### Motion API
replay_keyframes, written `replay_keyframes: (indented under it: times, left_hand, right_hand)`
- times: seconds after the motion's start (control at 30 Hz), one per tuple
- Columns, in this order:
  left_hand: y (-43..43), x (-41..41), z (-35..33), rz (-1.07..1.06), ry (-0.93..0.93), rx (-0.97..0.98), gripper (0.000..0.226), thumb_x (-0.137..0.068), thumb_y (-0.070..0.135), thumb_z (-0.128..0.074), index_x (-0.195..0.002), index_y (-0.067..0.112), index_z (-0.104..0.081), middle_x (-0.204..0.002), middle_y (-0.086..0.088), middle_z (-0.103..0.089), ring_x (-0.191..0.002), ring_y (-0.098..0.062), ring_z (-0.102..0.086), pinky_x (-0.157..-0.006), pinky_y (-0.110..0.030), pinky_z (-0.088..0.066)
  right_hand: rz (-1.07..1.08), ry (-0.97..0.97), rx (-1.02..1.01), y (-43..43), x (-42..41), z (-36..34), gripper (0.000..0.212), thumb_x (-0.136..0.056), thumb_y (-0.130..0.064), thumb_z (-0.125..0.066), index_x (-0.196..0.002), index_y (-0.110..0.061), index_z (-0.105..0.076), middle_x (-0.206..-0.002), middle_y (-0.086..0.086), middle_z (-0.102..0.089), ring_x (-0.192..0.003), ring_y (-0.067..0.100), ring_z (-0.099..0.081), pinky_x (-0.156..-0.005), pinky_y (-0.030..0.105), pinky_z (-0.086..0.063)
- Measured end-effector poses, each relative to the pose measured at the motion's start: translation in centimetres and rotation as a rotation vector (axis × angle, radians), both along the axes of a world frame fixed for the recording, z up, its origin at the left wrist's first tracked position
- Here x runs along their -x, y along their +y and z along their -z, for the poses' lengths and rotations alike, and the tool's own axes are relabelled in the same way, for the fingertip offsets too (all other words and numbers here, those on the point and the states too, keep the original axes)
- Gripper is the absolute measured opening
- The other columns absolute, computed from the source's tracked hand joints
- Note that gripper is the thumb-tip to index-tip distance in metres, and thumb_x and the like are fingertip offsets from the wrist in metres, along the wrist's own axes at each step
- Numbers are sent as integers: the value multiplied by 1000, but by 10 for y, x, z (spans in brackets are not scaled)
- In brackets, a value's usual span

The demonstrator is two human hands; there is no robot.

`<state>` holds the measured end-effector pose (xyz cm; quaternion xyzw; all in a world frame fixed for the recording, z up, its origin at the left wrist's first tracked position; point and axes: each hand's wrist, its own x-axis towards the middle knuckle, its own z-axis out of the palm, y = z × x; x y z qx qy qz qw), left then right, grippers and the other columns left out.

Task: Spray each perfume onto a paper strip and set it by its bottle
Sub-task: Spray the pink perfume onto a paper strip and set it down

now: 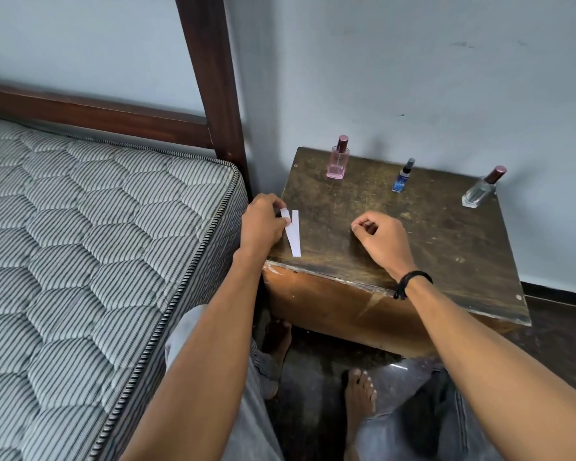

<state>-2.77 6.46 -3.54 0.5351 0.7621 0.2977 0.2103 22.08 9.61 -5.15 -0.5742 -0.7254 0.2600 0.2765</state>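
Nearest the camera: grey trousers (260,427) and a bare foot (359,390) are showing over the dark floor (313,420). Both forearms are reaching out to the wooden bedside table (446,247).

Left hand (261,224) is sitting at the table's front-left corner. Thumb and fingers are closing together on the upper ends of two white paper strips (294,234). The strips are splaying into a narrow V, with the lower ends lying on the tabletop near the front edge. Can't tell whether both are pinched or only the left one.

Right hand (381,236), with a black band (409,282) on the wrist, is resting mid-table. Fingers are curling in, the thumb is meeting the index tip, and nothing is visible in the grip.

Three bottles are standing in a row along the back, well apart from the strips and both hands: pink bottle (338,163) on the left, small blue spray bottle (401,179) in the middle, clear bottle (478,193) with a maroon cap at the right edge. All caps are on.

Striped mattress (80,244) and dark bed frame (210,78) are lying to the left, with the pale wall (413,61) behind.
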Motion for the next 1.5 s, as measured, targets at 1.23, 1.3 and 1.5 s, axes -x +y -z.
replay_keyframes:
  times: [1.23,1.3,1.5]
  left_hand:
    - [37,-45,-6,29,-379,168,15,-88,27,-80,-79,15,-82,-74,-7,-77,-69,-12,-67,-81,-36,-64]
    - [35,-46,-4,35,-280,161,14,-88,28,-79,-77,19,-82,-67,2,-73,-69,-11,-66,-85,-39,-62]
    - [29,-56,-16,59,-104,162,15,-88,26,-79,-102,22,-80,-85,8,-70,-96,-16,-68,-94,-32,-53]
  right_hand:
    - [215,596,208,25,34,-49,12,-95,-12,-69,-86,-17,-75,-69,-1,-70,-58,2,-60,-56,13,-45]
    - [224,599,206,26,31,-50,12,-95,-11,-70,-85,-17,-75,-68,-2,-69,-57,2,-60,-57,13,-45]
    - [234,581,207,25,21,-51,14,-95,-12,-70,-83,-19,-74,-68,-3,-69,-59,5,-60,-58,15,-46]
